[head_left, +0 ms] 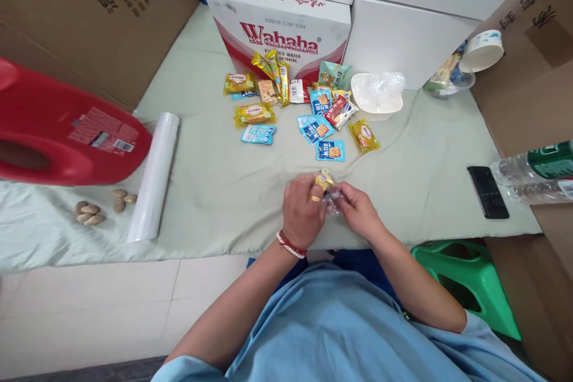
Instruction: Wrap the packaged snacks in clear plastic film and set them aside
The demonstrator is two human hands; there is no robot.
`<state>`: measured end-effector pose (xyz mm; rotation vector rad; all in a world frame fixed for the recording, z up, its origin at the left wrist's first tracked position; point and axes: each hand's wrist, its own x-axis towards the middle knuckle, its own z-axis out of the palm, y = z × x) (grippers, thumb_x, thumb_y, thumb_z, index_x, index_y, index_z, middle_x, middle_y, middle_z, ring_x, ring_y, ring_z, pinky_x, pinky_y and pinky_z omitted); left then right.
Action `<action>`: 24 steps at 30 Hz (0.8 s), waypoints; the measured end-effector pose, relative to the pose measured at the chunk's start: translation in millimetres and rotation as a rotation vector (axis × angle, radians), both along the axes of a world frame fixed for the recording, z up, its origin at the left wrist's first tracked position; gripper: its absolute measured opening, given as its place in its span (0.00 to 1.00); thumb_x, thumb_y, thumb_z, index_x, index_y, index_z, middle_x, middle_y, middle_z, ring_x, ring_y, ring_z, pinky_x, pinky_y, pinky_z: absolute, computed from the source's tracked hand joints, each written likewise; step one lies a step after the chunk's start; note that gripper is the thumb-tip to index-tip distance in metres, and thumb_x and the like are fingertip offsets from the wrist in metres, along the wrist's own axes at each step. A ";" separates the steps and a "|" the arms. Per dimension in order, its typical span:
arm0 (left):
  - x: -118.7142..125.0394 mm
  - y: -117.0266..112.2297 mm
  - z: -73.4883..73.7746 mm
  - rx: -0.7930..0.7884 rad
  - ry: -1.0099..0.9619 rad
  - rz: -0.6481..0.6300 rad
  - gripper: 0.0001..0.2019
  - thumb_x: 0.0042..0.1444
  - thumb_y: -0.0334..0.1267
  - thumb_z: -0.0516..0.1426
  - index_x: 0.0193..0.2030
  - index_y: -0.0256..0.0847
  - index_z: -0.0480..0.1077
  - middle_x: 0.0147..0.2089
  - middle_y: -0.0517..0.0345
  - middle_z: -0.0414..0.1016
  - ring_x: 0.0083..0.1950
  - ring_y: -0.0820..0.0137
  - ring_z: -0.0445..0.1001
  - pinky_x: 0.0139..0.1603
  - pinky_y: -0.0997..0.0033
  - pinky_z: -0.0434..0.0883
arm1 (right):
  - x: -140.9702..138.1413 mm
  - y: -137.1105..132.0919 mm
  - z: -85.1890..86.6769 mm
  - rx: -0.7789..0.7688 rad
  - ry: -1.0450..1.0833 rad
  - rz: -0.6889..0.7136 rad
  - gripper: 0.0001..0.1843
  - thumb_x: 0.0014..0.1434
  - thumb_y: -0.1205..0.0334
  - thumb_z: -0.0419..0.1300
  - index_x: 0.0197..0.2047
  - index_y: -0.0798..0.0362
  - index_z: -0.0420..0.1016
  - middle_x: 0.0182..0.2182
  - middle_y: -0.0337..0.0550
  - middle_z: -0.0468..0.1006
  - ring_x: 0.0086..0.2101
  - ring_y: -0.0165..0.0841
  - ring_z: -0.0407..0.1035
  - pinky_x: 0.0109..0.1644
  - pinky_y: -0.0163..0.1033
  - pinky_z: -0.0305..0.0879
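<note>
The tablecloth (pixel 219 185) is tinted pale green. At twelve o'clock, the white carton (pixel 280 30) is banded with curving red and lettered in red and black. At eleven, a yellow packet (pixel 255 114) is marked with a pale label; at one, a blue packet (pixel 321 101) is printed in white and tan. The handled wrapper (pixel 323 181) is coloured yellow. At nine, the jug (pixel 54 113) is coloured red; at ten, brown cardboard (pixel 58 6) is printed in black. At four, the stool (pixel 487 292) is tinted green. At six, the shirt (pixel 331 322) is coloured light blue; the bracelet (pixel 292 246), red and white.
</note>
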<state>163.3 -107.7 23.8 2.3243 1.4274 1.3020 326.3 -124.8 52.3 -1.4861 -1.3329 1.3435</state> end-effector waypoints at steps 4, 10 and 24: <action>-1.7 10.1 -1.2 0.183 0.086 -0.142 0.13 0.63 0.23 0.55 0.49 0.43 0.70 0.58 0.43 0.76 0.65 0.56 0.71 0.59 0.52 0.70 | -3.4 -5.9 -2.8 -0.219 0.674 -0.086 0.16 0.55 0.50 0.70 0.44 0.48 0.81 0.41 0.41 0.83 0.41 0.37 0.76 0.48 0.42 0.73; -7.9 -7.2 1.1 -0.088 -0.097 -0.598 0.18 0.55 0.26 0.56 0.53 0.42 0.68 0.64 0.38 0.70 0.72 0.50 0.67 0.68 0.40 0.71 | -1.5 -2.4 -14.5 -0.290 0.822 -0.301 0.20 0.55 0.46 0.76 0.45 0.49 0.82 0.43 0.42 0.85 0.40 0.35 0.77 0.45 0.40 0.77; -54.8 4.8 6.1 -0.736 -0.320 -0.175 0.21 0.64 0.58 0.60 0.55 0.47 0.74 0.53 0.50 0.81 0.49 0.55 0.82 0.47 0.53 0.83 | 37.9 27.1 -8.0 -0.062 0.285 -0.036 0.35 0.55 0.43 0.75 0.61 0.44 0.74 0.54 0.42 0.82 0.52 0.39 0.78 0.59 0.45 0.74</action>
